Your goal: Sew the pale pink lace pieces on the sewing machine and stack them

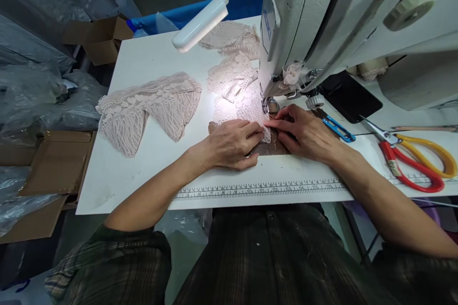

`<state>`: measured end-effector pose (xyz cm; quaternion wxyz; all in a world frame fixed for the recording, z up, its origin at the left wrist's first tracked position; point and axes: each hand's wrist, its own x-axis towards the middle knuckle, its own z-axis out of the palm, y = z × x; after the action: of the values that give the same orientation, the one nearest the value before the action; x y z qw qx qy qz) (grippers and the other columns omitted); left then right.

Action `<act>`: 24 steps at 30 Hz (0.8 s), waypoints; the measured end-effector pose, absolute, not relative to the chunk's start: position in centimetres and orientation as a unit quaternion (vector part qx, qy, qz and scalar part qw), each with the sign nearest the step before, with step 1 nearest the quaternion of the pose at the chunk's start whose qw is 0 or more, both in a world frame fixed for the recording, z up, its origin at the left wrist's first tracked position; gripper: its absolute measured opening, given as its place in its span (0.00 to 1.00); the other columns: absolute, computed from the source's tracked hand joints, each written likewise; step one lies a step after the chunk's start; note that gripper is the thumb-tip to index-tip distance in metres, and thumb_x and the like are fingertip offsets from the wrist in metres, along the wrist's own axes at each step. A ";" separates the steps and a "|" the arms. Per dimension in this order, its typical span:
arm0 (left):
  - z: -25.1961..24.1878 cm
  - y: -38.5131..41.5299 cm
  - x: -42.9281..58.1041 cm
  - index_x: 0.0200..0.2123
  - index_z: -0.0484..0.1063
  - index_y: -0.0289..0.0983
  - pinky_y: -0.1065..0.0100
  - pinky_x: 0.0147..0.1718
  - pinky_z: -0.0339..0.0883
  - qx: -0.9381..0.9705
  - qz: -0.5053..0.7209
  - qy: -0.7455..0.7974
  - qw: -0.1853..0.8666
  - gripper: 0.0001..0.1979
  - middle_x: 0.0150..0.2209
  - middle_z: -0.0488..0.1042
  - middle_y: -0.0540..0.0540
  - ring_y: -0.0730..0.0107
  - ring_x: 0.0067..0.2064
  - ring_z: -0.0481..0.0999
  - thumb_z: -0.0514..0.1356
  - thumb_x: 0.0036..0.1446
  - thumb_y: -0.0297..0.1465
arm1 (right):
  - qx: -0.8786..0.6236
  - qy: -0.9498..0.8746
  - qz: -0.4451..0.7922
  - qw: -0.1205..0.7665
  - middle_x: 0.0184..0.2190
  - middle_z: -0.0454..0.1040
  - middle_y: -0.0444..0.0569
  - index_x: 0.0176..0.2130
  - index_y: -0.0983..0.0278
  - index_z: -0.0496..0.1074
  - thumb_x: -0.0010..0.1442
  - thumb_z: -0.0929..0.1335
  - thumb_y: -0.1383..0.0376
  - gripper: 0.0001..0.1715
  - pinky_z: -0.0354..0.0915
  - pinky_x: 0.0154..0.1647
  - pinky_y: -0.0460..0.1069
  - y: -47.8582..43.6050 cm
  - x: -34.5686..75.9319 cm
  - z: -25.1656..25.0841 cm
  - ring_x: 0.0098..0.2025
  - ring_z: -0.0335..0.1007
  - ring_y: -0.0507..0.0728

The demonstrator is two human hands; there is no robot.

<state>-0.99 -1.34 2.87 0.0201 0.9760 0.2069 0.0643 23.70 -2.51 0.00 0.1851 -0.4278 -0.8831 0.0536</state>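
A pale lace piece (252, 107) lies under the lamp's bright spot, its right edge beside the presser foot (265, 105) of the sewing machine (286, 24). My left hand (234, 144) rests on the near part of this lace with curled fingers closed on it. From the right, my right hand (304, 133) pinches the lace's edge just in front of the presser foot. Beneath both hands shows a brown plate (275, 147). The fingertips of my left hand are partly hidden.
More lace pieces lie at left (150, 105) and at the back (232, 38). A white lamp (200, 24) hangs over the table (143, 176). On the right are blue thread snips (338, 128), scissors (411, 152) and a black phone (350, 95). A printed ruler (257, 190) runs along the front edge.
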 end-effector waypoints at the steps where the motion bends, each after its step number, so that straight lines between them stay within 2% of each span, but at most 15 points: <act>1: 2.8 -1.3 -1.0 0.49 0.74 0.30 0.57 0.46 0.74 0.976 0.063 0.210 0.018 0.18 0.49 0.76 0.37 0.58 0.45 0.77 0.53 0.65 0.34 | -0.431 -0.882 0.051 0.185 0.48 0.72 0.57 0.55 0.58 0.78 0.69 0.62 0.63 0.22 0.68 0.42 0.54 -2.5 23.7 0.0 0.44 0.69 0.60; 10: 2.3 -1.1 -1.1 0.52 0.72 0.29 0.55 0.51 0.74 0.972 0.089 0.218 0.009 0.18 0.54 0.74 0.36 0.56 0.49 0.76 0.53 0.66 0.34 | -0.479 -0.865 0.037 0.145 0.47 0.71 0.59 0.61 0.58 0.74 0.70 0.60 0.60 0.26 0.67 0.36 0.53 -2.3 23.2 0.0 0.42 0.70 0.61; 15: 2.0 -0.7 -1.1 0.54 0.71 0.30 0.54 0.51 0.75 0.971 0.096 0.220 -0.009 0.19 0.51 0.74 0.37 0.56 0.49 0.75 0.53 0.65 0.35 | -0.441 -0.879 0.055 0.173 0.48 0.72 0.59 0.58 0.59 0.77 0.70 0.59 0.61 0.25 0.69 0.42 0.55 -2.3 23.5 0.0 0.43 0.71 0.61; 20: 1.8 -0.2 -0.9 0.56 0.69 0.29 0.52 0.51 0.74 0.971 0.091 0.220 -0.024 0.21 0.51 0.73 0.35 0.54 0.49 0.75 0.52 0.66 0.36 | -0.443 -0.875 0.052 0.189 0.47 0.72 0.60 0.59 0.61 0.76 0.71 0.59 0.61 0.25 0.71 0.42 0.57 -2.4 23.5 0.0 0.43 0.71 0.62; 24: 2.0 0.3 -0.8 0.56 0.68 0.26 0.52 0.51 0.73 0.973 0.070 0.219 -0.020 0.24 0.53 0.72 0.32 0.52 0.50 0.75 0.51 0.67 0.37 | -0.422 -0.881 0.064 0.205 0.46 0.72 0.59 0.56 0.61 0.78 0.71 0.60 0.63 0.23 0.71 0.46 0.56 -2.5 23.5 0.1 0.44 0.71 0.61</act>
<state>-0.76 0.29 2.03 -0.0198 0.9730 0.2188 0.0703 23.46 -2.47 0.12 0.2045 -0.4224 -0.8807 0.0642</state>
